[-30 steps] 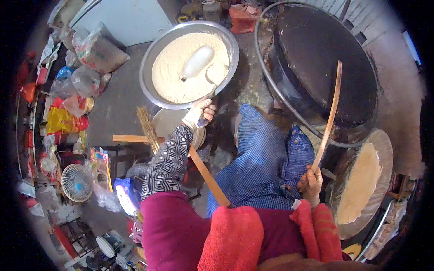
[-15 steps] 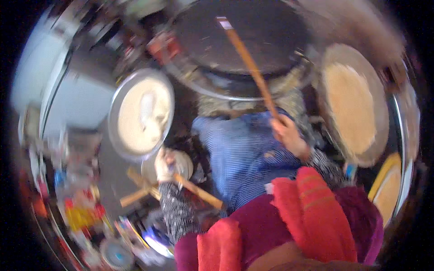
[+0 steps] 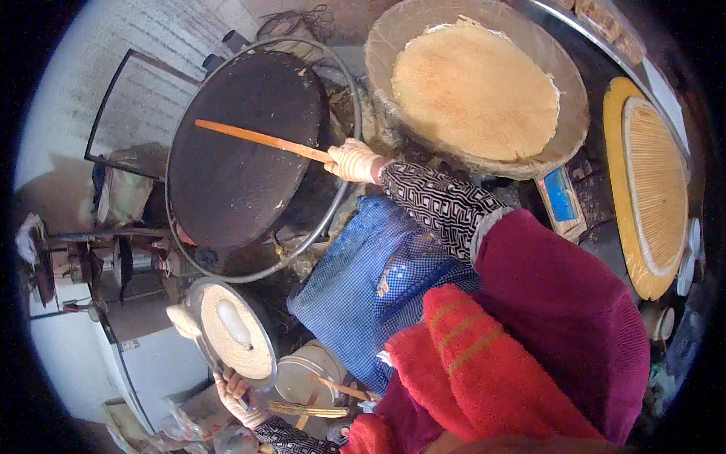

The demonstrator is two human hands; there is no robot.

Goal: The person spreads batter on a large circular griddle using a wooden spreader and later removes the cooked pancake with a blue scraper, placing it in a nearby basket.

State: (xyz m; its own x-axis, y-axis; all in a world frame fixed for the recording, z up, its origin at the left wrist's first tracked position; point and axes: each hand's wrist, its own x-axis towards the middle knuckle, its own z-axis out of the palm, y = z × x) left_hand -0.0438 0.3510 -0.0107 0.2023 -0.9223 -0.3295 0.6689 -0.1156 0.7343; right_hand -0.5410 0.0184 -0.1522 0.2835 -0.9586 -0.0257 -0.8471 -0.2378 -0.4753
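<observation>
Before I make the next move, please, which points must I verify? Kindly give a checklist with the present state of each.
1. Right hand grip on wooden stick: ok, closed around one end.
2. Left hand grip on ladle: ok, fingers curled at its handle.
3. Ladle head over bowl: not ok, it appears beyond the rim.
4. Dark griddle clean: not ok, small pale bits show near its edge.
5. Griddle hot: cannot tell.
</observation>
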